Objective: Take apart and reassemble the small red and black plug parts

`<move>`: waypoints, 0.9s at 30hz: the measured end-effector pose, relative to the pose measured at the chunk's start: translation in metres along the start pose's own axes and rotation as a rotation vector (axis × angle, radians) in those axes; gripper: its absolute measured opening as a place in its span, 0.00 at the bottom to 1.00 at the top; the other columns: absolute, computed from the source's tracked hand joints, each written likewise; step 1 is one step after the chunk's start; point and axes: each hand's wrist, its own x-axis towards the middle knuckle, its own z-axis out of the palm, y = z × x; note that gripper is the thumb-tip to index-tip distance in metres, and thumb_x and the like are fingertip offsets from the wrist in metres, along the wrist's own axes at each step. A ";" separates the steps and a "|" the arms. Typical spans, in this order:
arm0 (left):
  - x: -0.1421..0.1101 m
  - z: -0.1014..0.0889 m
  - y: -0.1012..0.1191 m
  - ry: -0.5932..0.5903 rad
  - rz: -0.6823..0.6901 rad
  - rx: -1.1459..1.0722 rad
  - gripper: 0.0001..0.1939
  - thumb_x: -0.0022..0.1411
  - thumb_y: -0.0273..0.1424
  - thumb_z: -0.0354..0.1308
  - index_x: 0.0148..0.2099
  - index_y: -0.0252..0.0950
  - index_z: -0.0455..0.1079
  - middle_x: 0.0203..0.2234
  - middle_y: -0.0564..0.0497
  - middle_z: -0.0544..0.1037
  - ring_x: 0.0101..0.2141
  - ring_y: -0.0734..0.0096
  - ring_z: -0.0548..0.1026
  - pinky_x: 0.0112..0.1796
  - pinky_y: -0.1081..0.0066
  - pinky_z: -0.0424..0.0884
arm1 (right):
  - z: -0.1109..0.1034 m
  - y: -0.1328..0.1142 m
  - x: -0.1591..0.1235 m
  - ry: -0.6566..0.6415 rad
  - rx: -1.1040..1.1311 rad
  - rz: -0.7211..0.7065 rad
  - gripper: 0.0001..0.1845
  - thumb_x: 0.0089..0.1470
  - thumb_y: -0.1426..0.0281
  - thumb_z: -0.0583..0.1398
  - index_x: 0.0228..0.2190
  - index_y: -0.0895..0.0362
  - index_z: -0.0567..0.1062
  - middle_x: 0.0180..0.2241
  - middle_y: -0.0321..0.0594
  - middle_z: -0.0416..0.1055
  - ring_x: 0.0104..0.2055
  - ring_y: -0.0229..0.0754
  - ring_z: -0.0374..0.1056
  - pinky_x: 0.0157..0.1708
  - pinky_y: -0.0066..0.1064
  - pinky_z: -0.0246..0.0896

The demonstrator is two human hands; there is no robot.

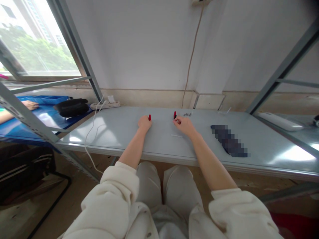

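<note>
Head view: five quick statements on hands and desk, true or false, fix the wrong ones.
1. A red piece sticks up at the left hand. True.
2. The right hand lies flat, away from every part. False: its fingers are bent, right at a red-and-black piece.
3. The grey bits lie left of the left hand. False: they lie just beyond the right hand.
4. A thin white stick lies on the desk, between the forearms. True.
5. Nothing is plugged into the power strip. False: a white plug sits in it.
</note>
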 end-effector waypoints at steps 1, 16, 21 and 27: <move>0.000 0.000 0.000 0.008 0.002 0.002 0.10 0.55 0.32 0.49 0.34 0.34 0.69 0.35 0.41 0.75 0.39 0.62 0.73 0.37 0.68 0.67 | 0.001 -0.004 -0.002 -0.028 -0.016 -0.009 0.15 0.53 0.61 0.51 0.31 0.56 0.73 0.25 0.38 0.72 0.27 0.38 0.65 0.27 0.27 0.52; -0.060 -0.044 0.033 0.246 0.288 -0.198 0.12 0.54 0.33 0.53 0.40 0.33 0.63 0.35 0.45 0.73 0.39 0.65 0.70 0.41 0.66 0.63 | 0.017 -0.037 -0.009 -0.202 -0.334 -0.104 0.16 0.57 0.67 0.45 0.37 0.59 0.70 0.34 0.49 0.73 0.35 0.44 0.68 0.30 0.29 0.54; -0.098 -0.030 0.053 -0.342 0.780 -0.191 0.10 0.51 0.37 0.56 0.33 0.36 0.66 0.28 0.51 0.73 0.29 0.71 0.70 0.32 0.72 0.64 | 0.020 -0.034 -0.005 -0.261 -0.325 -0.090 0.13 0.55 0.68 0.48 0.37 0.58 0.70 0.32 0.46 0.73 0.34 0.43 0.69 0.29 0.29 0.54; -0.104 -0.008 0.052 -0.321 0.812 -0.143 0.05 0.52 0.32 0.55 0.30 0.36 0.66 0.28 0.49 0.74 0.30 0.68 0.71 0.33 0.70 0.65 | 0.025 -0.031 -0.002 -0.204 -0.288 -0.021 0.14 0.56 0.67 0.48 0.36 0.57 0.71 0.32 0.45 0.73 0.32 0.42 0.68 0.27 0.28 0.54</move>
